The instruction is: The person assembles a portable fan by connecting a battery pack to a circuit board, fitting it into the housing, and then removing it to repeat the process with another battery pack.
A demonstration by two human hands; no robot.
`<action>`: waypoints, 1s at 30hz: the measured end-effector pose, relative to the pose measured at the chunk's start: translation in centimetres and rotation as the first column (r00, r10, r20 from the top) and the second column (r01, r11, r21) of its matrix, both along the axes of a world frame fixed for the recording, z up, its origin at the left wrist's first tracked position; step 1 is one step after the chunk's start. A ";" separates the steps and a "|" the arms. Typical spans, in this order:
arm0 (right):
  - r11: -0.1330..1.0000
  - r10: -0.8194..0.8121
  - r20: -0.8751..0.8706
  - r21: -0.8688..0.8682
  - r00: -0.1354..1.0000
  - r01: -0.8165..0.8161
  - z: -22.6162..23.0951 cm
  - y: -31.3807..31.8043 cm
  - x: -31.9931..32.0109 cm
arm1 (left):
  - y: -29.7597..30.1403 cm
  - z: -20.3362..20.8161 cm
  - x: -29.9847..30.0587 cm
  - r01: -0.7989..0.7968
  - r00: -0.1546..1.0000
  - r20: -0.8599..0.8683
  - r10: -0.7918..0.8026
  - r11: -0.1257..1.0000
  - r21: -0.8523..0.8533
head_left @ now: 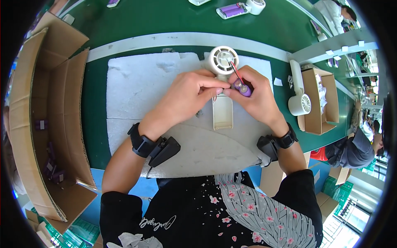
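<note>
A cream handheld fan (223, 60) lies on the white foam mat, its round grille head away from me and its hollow handle shell (223, 113) toward me. My right hand (257, 95) grips a purple battery pack (243, 88) just right of the fan's neck. Red and dark wires (235, 71) run from the pack up to the fan head. My left hand (188, 95) lies over the neck from the left, thumb and forefinger pinched together close to the pack. What sits in that pinch is too small to make out.
A tall cardboard box (49, 124) with purple battery packs inside stands at the left. To the right are another cream fan (298, 103) and a small open carton (326, 97). Beyond a pale rail (165, 39), an opened fan (233, 10) lies on the green belt. Other people work at far right.
</note>
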State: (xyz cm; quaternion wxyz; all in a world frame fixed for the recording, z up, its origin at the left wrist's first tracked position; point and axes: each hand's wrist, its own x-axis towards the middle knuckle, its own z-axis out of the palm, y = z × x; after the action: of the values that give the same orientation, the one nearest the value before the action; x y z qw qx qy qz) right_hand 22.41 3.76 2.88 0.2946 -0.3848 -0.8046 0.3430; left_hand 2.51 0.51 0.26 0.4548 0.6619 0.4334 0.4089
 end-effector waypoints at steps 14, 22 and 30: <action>0.925 -0.073 0.220 0.379 0.973 -0.016 3.4 9.9 -4.2 | 0.0 -0.5 -0.6 0.045 0.999 -0.013 -0.045 0.999 -0.010; 0.974 -0.146 0.482 0.221 0.864 0.042 -1.5 22.0 -8.4 | 0.2 -1.1 -0.1 0.022 1.000 -0.008 -0.021 0.990 0.140; 0.990 -0.083 0.509 0.141 0.857 0.012 3.3 14.0 -6.5 | -0.4 -1.0 0.0 -0.029 0.999 0.043 0.024 0.994 0.102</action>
State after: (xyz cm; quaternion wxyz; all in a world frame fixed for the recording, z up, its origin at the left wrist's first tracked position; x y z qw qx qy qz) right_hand 15.87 17.81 6.22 0.1030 -0.4617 -0.8651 0.1667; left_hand 2.52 0.10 -0.78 0.4236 0.6700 0.4110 0.4503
